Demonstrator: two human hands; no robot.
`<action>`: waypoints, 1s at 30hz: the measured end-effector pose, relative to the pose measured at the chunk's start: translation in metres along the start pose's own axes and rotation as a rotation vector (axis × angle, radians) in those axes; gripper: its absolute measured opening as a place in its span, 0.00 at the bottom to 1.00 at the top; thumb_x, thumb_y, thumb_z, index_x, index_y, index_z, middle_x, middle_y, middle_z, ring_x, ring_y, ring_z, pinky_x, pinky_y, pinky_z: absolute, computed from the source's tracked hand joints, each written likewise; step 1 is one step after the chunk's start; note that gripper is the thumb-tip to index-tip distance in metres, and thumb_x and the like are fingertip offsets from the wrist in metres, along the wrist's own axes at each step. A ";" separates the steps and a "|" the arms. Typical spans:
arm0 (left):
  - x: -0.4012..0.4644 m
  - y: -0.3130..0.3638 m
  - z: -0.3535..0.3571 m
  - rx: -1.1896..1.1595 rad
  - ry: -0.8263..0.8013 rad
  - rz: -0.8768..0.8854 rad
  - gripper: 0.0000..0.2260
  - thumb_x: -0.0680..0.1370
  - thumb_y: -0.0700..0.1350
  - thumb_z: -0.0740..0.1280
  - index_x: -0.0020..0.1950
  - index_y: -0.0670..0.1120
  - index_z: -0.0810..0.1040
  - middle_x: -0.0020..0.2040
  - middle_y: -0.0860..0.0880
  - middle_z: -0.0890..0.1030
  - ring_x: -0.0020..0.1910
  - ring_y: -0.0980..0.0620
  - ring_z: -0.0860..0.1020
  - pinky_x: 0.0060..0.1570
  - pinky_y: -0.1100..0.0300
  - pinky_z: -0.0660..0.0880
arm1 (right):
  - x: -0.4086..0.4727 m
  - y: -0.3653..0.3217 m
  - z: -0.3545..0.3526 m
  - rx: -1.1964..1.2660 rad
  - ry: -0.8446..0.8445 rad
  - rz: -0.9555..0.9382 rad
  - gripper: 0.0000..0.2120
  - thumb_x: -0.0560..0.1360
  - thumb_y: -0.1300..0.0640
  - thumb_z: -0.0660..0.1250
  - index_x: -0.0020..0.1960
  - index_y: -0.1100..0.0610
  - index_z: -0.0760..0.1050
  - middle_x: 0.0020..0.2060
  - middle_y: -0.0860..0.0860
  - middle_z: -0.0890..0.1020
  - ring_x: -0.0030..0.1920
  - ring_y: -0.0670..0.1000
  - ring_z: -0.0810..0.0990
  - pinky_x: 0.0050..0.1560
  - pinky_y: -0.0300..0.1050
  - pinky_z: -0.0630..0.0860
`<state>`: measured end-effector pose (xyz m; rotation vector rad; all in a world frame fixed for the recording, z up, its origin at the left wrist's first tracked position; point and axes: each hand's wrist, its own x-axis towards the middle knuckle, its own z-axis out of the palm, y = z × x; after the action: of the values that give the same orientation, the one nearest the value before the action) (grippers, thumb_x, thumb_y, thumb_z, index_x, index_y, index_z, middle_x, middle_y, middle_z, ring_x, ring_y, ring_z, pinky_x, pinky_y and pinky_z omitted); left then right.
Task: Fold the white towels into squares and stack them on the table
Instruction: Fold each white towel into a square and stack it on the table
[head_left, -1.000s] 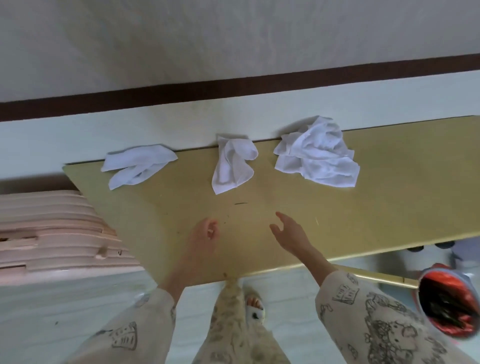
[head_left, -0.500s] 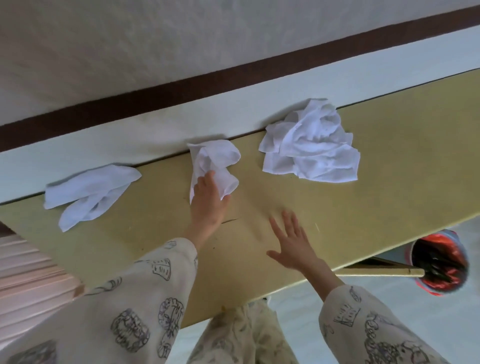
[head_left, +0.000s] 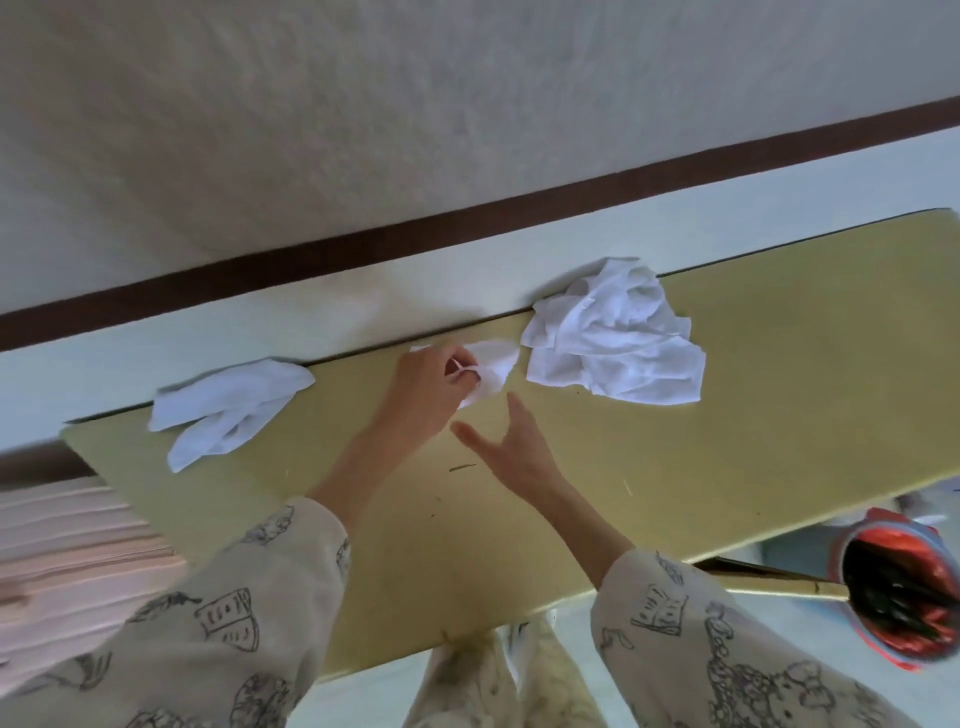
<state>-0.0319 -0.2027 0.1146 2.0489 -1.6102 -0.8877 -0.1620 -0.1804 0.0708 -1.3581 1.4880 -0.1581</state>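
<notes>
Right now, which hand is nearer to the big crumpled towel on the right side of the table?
The right hand. It hovers open over the table, below and left of the big crumpled towel. The left hand is farther left, gripping the middle towel.

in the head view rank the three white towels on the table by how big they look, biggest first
1. The crumpled towel on the right, clearly the largest.
2. The towel on the left.
3. The middle towel, bunched in the left hand and partly hidden by it, so its true size is unsure.
</notes>
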 end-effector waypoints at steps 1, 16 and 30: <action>-0.006 0.009 -0.009 -0.021 0.016 0.009 0.05 0.76 0.43 0.65 0.49 0.45 0.79 0.40 0.53 0.78 0.37 0.57 0.74 0.33 0.71 0.66 | -0.004 -0.009 0.001 -0.008 0.009 -0.021 0.43 0.72 0.38 0.65 0.76 0.56 0.49 0.74 0.51 0.60 0.73 0.50 0.61 0.67 0.44 0.62; -0.099 0.067 -0.056 -0.084 0.211 -0.046 0.04 0.75 0.45 0.66 0.45 0.46 0.79 0.38 0.53 0.77 0.36 0.59 0.73 0.34 0.71 0.67 | -0.085 -0.024 -0.030 -0.049 0.020 -0.284 0.19 0.76 0.55 0.63 0.66 0.57 0.65 0.56 0.52 0.77 0.49 0.50 0.74 0.47 0.42 0.70; -0.119 0.033 -0.108 -0.197 0.269 -0.114 0.07 0.75 0.45 0.68 0.49 0.43 0.82 0.46 0.46 0.82 0.49 0.47 0.78 0.53 0.51 0.75 | -0.057 -0.029 -0.088 -0.555 0.335 -0.445 0.09 0.77 0.61 0.55 0.40 0.60 0.70 0.35 0.52 0.74 0.36 0.54 0.72 0.35 0.43 0.64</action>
<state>0.0010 -0.1061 0.2429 2.0368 -1.2263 -0.7381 -0.2206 -0.1921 0.1613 -2.1944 1.5411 -0.2784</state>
